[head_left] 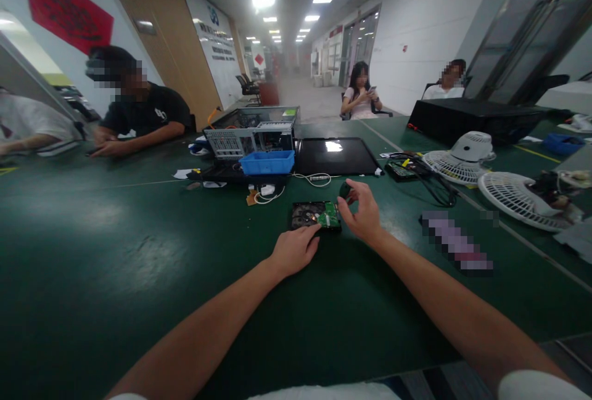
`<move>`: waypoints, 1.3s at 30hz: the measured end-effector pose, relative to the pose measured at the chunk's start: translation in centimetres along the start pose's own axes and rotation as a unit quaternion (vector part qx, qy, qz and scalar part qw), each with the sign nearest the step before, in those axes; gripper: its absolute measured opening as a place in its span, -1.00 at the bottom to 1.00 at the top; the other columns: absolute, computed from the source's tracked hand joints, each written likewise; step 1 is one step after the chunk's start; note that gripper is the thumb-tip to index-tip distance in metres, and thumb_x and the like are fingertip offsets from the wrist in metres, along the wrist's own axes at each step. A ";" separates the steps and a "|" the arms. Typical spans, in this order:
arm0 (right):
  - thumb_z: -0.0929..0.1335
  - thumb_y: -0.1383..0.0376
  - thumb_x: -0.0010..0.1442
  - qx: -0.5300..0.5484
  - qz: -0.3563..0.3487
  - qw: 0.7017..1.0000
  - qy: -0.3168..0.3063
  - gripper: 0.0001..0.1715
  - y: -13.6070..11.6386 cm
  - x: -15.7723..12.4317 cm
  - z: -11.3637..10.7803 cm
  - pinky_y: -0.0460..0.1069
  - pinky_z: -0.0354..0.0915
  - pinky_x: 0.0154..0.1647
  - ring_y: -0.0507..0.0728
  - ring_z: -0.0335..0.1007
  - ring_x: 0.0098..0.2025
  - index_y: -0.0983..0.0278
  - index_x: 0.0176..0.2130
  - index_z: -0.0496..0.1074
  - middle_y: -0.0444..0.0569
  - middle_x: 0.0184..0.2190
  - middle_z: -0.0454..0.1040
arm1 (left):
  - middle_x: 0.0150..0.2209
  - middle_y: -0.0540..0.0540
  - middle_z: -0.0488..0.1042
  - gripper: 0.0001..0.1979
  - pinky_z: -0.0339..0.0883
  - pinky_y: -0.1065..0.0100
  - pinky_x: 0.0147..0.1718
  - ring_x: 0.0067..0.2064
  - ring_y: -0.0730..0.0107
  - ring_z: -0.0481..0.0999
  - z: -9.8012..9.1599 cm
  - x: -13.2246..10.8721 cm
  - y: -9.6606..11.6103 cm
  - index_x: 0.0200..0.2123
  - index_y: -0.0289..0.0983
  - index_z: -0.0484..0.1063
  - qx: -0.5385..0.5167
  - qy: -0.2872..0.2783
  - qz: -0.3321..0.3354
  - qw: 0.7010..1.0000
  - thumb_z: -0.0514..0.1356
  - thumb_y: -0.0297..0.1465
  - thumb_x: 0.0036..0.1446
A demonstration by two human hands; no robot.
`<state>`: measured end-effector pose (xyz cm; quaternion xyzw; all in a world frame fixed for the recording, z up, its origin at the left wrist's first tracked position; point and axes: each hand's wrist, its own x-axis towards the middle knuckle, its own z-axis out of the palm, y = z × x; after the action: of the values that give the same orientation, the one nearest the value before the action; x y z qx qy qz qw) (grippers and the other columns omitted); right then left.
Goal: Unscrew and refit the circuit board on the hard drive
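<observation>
A hard drive (308,214) with a green circuit board lies flat on the green table (152,301) in front of me. My left hand (296,249) rests at its near edge, with the fingertips touching the drive by the board; the fingers are close together. Over the drive's right side, my right hand (361,208) is raised, its thumb and fingers closed around a small dark green-black object (345,190). What that object is cannot be made out clearly.
An opened computer case (250,135), a blue tray (268,163) and a dark flat panel (337,156) stand behind the drive. White fan parts (472,153), cables and a blurred phone-like item (456,240) lie right. Several people sit around the table.
</observation>
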<state>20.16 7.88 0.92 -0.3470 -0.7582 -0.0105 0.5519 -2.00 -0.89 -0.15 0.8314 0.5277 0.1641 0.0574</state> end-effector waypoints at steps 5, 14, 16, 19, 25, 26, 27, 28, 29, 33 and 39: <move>0.36 0.26 0.29 0.006 0.009 1.000 0.002 -0.43 -0.1 0.0 0.0 0.17 0.51 -0.12 0.17 0.49 -0.18 0.16 0.24 0.20 0.11 0.03 0.42 | 0.14 -0.11 0.52 -0.55 0.46 0.20 0.03 0.02 0.21 0.59 -0.2 0.0 0.1 0.30 -0.14 0.28 0.000 -0.001 0.001 1.000 0.01 -0.25 0.41; 0.41 0.17 0.25 -0.019 0.024 0.999 0.020 -0.43 0.1 0.0 0.0 0.13 0.49 -0.24 0.14 0.46 -0.29 0.16 0.18 0.22 0.07 -0.03 0.48 | 0.11 -0.12 0.53 -0.56 0.47 0.21 0.01 0.01 0.22 0.59 -0.5 -0.1 0.2 0.30 -0.14 0.28 -0.006 -0.005 0.000 1.000 0.01 -0.24 0.41; 0.40 0.19 0.26 -0.017 0.021 1.000 0.014 -0.43 -0.1 0.0 -0.1 0.13 0.49 -0.23 0.15 0.47 -0.27 0.15 0.19 0.21 0.07 -0.01 0.48 | 0.12 -0.12 0.53 -0.56 0.47 0.21 0.00 0.01 0.22 0.59 -0.5 -0.1 0.2 0.30 -0.14 0.28 -0.003 -0.003 -0.001 1.000 0.02 -0.25 0.41; 0.36 0.24 0.30 0.008 0.017 1.000 -0.002 -0.45 -0.2 0.0 -0.2 0.16 0.50 -0.12 0.18 0.51 -0.18 0.16 0.22 0.19 0.10 0.05 0.47 | 0.13 -0.11 0.52 -0.56 0.48 0.21 0.00 0.01 0.22 0.59 -0.4 0.0 0.2 0.30 -0.14 0.28 -0.002 -0.001 0.002 1.000 0.02 -0.25 0.40; 0.37 0.20 0.29 0.006 0.024 1.000 0.003 -0.44 0.0 -0.1 0.1 0.16 0.50 -0.14 0.16 0.52 -0.23 0.15 0.22 0.19 0.08 0.01 0.49 | 0.15 -0.12 0.51 -0.55 0.46 0.19 0.03 0.03 0.20 0.58 -0.1 0.1 0.1 0.30 -0.14 0.29 0.005 -0.007 -0.005 1.000 0.04 -0.27 0.39; 0.38 0.19 0.28 -0.008 0.024 1.000 0.010 -0.44 0.1 -0.2 0.1 0.16 0.50 -0.16 0.16 0.50 -0.26 0.15 0.21 0.21 0.07 -0.02 0.49 | 0.14 -0.12 0.51 -0.55 0.46 0.19 0.04 0.03 0.20 0.58 -0.1 0.1 0.1 0.30 -0.14 0.29 0.004 -0.007 -0.005 1.000 0.05 -0.27 0.39; 0.40 0.17 0.26 -0.019 0.023 0.999 0.016 -0.43 0.1 -0.2 0.1 0.16 0.50 -0.18 0.15 0.48 -0.28 0.15 0.19 0.22 0.06 -0.05 0.48 | 0.14 -0.11 0.51 -0.55 0.47 0.19 0.03 0.03 0.20 0.58 -0.1 0.1 0.1 0.30 -0.13 0.29 0.003 -0.005 -0.004 1.000 0.05 -0.27 0.39; 0.41 0.16 0.25 -0.024 0.022 0.999 0.020 -0.43 0.1 -0.2 0.1 0.16 0.50 -0.19 0.15 0.47 -0.29 0.16 0.19 0.23 0.06 -0.06 0.48 | 0.14 -0.11 0.52 -0.55 0.47 0.19 0.03 0.03 0.20 0.59 -0.1 0.0 0.1 0.30 -0.13 0.29 0.002 -0.003 -0.003 1.000 0.05 -0.27 0.39; 0.41 0.16 0.25 -0.023 0.021 0.999 0.019 -0.42 0.1 -0.2 0.0 0.16 0.50 -0.19 0.16 0.47 -0.28 0.16 0.19 0.23 0.06 -0.06 0.47 | 0.13 -0.11 0.52 -0.55 0.48 0.19 0.02 0.02 0.20 0.59 -0.2 0.0 0.1 0.30 -0.12 0.28 0.001 -0.002 -0.001 1.000 0.04 -0.26 0.39; 0.35 0.22 0.31 0.021 0.019 1.000 -0.001 -0.42 0.1 -0.2 0.0 0.16 0.51 -0.12 0.18 0.52 -0.19 0.17 0.25 0.16 0.11 0.03 0.47 | 0.12 -0.11 0.53 -0.55 0.48 0.20 0.00 0.00 0.21 0.60 -0.3 0.0 0.1 0.30 -0.12 0.28 0.000 -0.002 0.000 1.000 0.04 -0.25 0.40; 0.40 0.15 0.27 -0.009 0.030 0.999 0.024 -0.41 -0.1 -0.2 0.2 0.16 0.53 -0.17 0.16 0.52 -0.28 0.15 0.22 0.21 0.04 -0.09 0.51 | 0.12 -0.11 0.53 -0.56 0.48 0.20 -0.01 0.01 0.22 0.60 -0.3 0.0 0.1 0.30 -0.13 0.28 -0.001 0.000 0.005 1.000 0.02 -0.25 0.41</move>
<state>19.97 7.74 0.74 -0.3743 -0.7341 -0.0089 0.5666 -2.04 -0.96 0.14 0.8342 0.5231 0.1651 0.0571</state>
